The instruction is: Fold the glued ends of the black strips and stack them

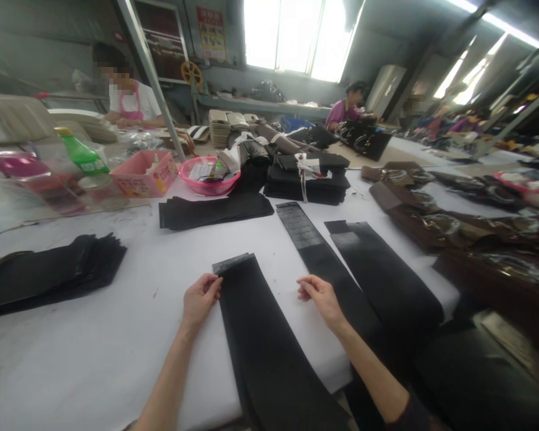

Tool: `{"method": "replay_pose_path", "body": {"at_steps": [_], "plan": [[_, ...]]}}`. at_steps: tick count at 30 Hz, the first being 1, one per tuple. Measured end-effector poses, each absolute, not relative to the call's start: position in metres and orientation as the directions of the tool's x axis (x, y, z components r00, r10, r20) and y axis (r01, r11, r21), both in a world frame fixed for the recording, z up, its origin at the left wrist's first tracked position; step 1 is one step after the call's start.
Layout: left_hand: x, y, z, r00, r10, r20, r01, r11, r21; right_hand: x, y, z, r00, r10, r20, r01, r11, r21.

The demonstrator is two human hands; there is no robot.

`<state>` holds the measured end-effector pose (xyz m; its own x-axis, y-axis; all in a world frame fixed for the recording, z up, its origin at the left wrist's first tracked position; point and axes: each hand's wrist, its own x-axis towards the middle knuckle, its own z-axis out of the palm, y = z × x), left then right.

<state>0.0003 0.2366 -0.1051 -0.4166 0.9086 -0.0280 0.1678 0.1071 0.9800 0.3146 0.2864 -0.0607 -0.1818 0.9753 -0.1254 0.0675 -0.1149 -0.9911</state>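
We are looking down at our two bare hands over a white table (161,353). Our left hand (201,299) is pinching the left edge of a long black strip (263,326) near its far end, thumb and finger drawn together on it. From that pinch, the strip is lying to the right, its long axis running back toward us and rightward, over the table's near edge. A greyish layer (229,262) is showing just beyond the left fingertips.

Our right hand (322,299) is hovering to the strip's right, apart from its far end; its fingers are curling narrowly toward the thumb, and we cannot tell whether the tips are touching. The left hand is being the nearer one to that end. Right of the right fingers, a second black strip (327,269) is lying close by, and a third strip (384,269) is lying beyond it.
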Motion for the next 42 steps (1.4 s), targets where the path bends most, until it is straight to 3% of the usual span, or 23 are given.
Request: {"method": "replay_pose_path", "body": {"at_steps": [12,24,35,39,42], "plan": [[0.002,0.236,-0.102,-0.426,0.905,0.02,0.216,0.08,0.973,0.325,0.243,-0.046,-0.218,0.949,-0.227,-0.155,-0.263,-0.952],[0.001,0.235,-0.102,-0.437,0.899,-0.014,0.215,0.119,0.969,0.322,0.246,-0.043,-0.278,0.934,-0.226,-0.221,-0.291,-0.931],[0.003,0.235,-0.1,-0.454,0.891,-0.022,0.202,0.127,0.971,0.318,0.247,-0.047,-0.298,0.898,-0.323,-0.283,-0.407,-0.869],[0.002,0.236,-0.102,-0.457,0.889,-0.014,0.202,0.119,0.972,0.317,0.246,-0.042,-0.279,0.904,-0.325,-0.216,-0.389,-0.896],[0.002,0.236,-0.103,-0.455,0.891,-0.006,0.204,0.111,0.973,0.317,0.236,-0.029,-0.441,0.845,-0.302,0.06,-0.308,-0.95]]}}
